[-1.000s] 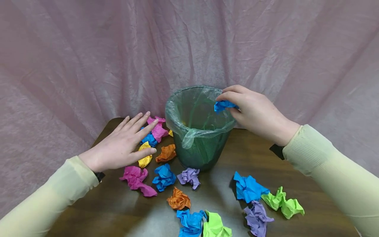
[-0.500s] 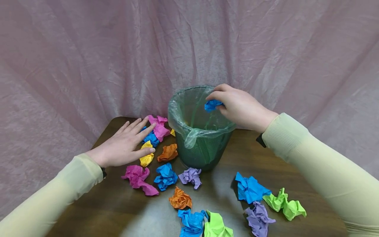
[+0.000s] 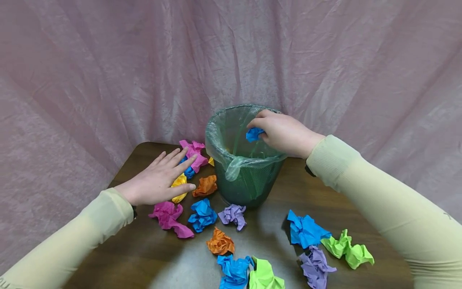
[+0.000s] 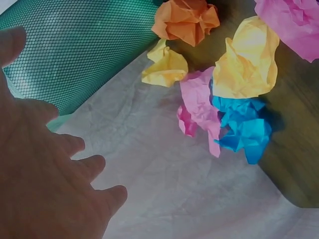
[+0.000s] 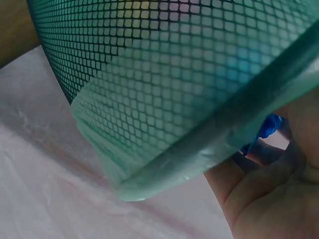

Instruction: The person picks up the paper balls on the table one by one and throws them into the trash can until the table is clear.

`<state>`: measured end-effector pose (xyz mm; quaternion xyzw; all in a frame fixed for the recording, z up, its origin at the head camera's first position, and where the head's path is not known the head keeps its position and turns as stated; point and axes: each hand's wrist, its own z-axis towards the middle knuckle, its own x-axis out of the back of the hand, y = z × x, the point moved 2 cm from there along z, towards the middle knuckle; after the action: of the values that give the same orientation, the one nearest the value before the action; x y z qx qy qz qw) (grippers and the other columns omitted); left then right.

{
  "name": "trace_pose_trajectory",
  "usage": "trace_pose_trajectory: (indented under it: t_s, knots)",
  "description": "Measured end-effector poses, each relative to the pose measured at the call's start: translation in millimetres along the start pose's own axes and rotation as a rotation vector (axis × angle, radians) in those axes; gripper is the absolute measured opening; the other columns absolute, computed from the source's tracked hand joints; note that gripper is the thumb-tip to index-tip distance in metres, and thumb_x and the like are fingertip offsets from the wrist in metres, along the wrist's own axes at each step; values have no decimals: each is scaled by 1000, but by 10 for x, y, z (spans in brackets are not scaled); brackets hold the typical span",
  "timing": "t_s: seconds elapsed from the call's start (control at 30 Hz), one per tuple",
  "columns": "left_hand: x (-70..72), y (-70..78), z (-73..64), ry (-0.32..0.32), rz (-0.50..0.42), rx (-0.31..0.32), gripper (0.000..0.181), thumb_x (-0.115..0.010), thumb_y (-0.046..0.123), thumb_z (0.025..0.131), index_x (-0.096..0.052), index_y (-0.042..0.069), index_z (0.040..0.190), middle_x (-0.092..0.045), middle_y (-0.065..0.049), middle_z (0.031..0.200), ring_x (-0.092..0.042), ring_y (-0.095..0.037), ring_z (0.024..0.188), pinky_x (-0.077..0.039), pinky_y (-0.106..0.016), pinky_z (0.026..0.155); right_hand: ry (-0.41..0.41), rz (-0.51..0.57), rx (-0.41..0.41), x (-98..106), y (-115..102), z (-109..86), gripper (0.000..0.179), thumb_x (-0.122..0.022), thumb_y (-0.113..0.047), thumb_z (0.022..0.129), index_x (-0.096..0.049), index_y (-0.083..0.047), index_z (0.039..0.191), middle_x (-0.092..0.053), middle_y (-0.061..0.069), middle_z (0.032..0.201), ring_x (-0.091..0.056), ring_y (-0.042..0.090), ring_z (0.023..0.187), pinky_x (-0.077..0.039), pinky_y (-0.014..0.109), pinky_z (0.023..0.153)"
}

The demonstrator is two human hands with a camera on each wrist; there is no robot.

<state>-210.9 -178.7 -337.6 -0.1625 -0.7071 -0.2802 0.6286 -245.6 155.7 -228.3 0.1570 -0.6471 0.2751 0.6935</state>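
My right hand [image 3: 286, 133] pinches a crumpled blue paper ball [image 3: 254, 135] within the mouth of a green mesh wastebasket [image 3: 249, 186] lined with a clear greenish bag [image 3: 234, 166]. In the right wrist view the basket's rim crosses in front of the fingers, and only a bit of blue paper [image 5: 269, 126] shows between them. My left hand [image 3: 159, 180] is spread palm down, left of the basket, fingers straight and holding nothing. It overlaps a yellow paper ball [image 3: 179, 188] and a blue one [image 3: 189, 172] in the head view. A pink ball [image 3: 195, 154] lies past its fingertips.
More crumpled papers lie on the brown table [image 3: 119, 245]: orange [image 3: 205, 186], magenta [image 3: 169, 218], blue [image 3: 202, 215] and purple [image 3: 232, 216] on the left and in front. Blue [image 3: 306, 229], lime [image 3: 348, 249] and purple [image 3: 315, 267] ones lie right. A pink curtain [image 3: 231, 52] hangs behind.
My right hand has moved left and a little down with the blue paper ball, from the basket's right rim to over its opening. The left hand has shifted slightly right.
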Motion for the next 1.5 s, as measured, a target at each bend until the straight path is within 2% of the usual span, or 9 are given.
trace_pose_trajectory:
  t_s: [0.23, 0.37, 0.53, 0.83, 1.0, 1.23, 1.33, 1.5]
  knots:
    - [-28, -9, -13, -4, 6, 12, 88, -42, 74, 97, -11, 28, 166, 2, -5, 172, 1, -34, 157, 2, -59, 122, 2, -46, 16, -14, -14, 0, 38, -65, -6, 99, -67, -16, 135, -60, 8, 127, -63, 24, 112, -52, 42, 97]
    - [-31, -7, 18, -8, 13, 8, 89, -41, 74, 97, -12, 27, 166, 2, -5, 172, 1, -34, 157, 2, -59, 122, -20, -83, -4, 7, 6, -34, 48, -66, -12, 100, -58, -15, 146, -56, 11, 140, -59, 28, 124, -51, 48, 98]
    - [-71, 30, 41, 2, 7, -15, 88, -42, 74, 97, -14, 27, 166, 0, -7, 172, -2, -36, 156, 0, -61, 121, -48, -116, -52, 4, 28, -144, 60, -68, -24, 100, -46, -14, 155, -44, 13, 157, -45, 33, 141, -44, 55, 107]
    - [-161, 54, -45, -6, 2, -12, 88, -44, 74, 96, -15, 28, 166, -2, -5, 172, -2, -34, 157, 1, -58, 122, 87, -131, -50, 69, 2, -439, 64, -67, -38, 100, -44, -18, 157, -39, 13, 161, -35, 38, 147, -26, 58, 118]
    - [-207, 170, -77, 16, 29, -83, 87, -44, 74, 97, -15, 28, 166, -5, -5, 171, -2, -33, 157, -2, -59, 122, 183, -120, -54, 139, 52, -732, 69, -66, -42, 100, -39, -18, 159, -34, 11, 164, -30, 39, 149, -22, 59, 119]
    - [-321, 464, -139, 43, 57, -236, 86, -45, 72, 97, -20, 26, 165, -7, -4, 171, -6, -30, 156, -9, -61, 122, 293, -85, -57, 94, 191, -1251, 73, -70, -37, 98, -38, -15, 160, -33, 12, 164, -31, 40, 148, -24, 61, 118]
    - [-384, 602, -149, 26, 66, -302, 85, -43, 72, 98, -18, 27, 165, -4, -2, 171, -5, -28, 157, -11, -61, 121, 304, -80, -91, 38, 271, -1465, 75, -74, -35, 96, -40, -15, 159, -36, 14, 162, -33, 43, 147, -23, 61, 118]
    - [-482, 833, -165, -30, 56, -393, 83, -39, 73, 99, -15, 29, 166, -2, -1, 172, -3, -25, 157, -9, -57, 123, 268, -66, -167, -134, 385, -1746, 76, -75, -37, 94, -41, -14, 158, -37, 17, 161, -35, 45, 144, -23, 63, 117]
